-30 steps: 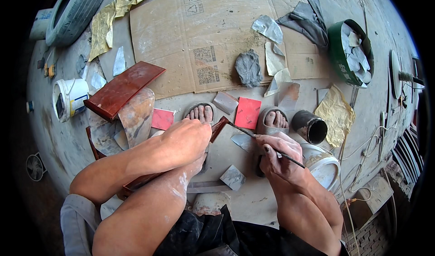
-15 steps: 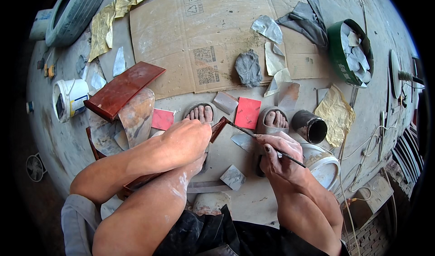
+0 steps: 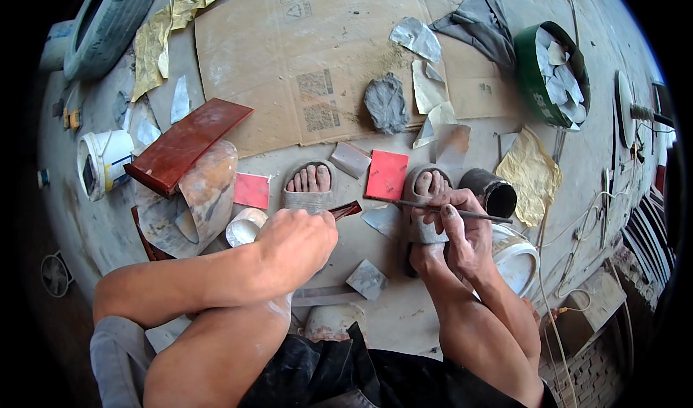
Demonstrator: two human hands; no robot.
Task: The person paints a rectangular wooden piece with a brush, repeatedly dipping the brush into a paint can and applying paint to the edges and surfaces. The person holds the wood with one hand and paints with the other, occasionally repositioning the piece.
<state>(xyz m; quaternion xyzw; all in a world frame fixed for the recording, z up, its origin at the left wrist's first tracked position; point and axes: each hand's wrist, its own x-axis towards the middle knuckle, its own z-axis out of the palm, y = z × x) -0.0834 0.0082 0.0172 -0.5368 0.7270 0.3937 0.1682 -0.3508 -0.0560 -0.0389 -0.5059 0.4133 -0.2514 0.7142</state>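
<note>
Red-brown piece (image 3: pixel 347 209): one, slim; held in the left hand (image 3: pixel 297 243), that grip closed around it. One end shows past the fist, above the floor (image 3: pixel 393 281) between the sandals (image 3: pixel 419 229); the remainder is hidden by the hand.

Brush (image 3: pixel 413 204): one, thin and dark; held in the right hand (image 3: pixel 465 229), that grip pinching it between thumb and fingers. Handle juts to the right; tip points left, just beside the piece's exposed end. Contact: cannot be told.

Nearby: a red sheet (image 3: pixel 388 175) beyond the brush tip; a dark pot (image 3: pixel 473 184) beyond the right hand; a small white cup (image 3: pixel 244 229) beside the left wrist.

Handling notes (judgement): steady left fist, forearm braced on the thigh; exposed end kept clear of the fingers. Light pinch on the brush, slight pressure at the tip, low slant. Long handle likely to knock the pot; clearance advisable.
</note>
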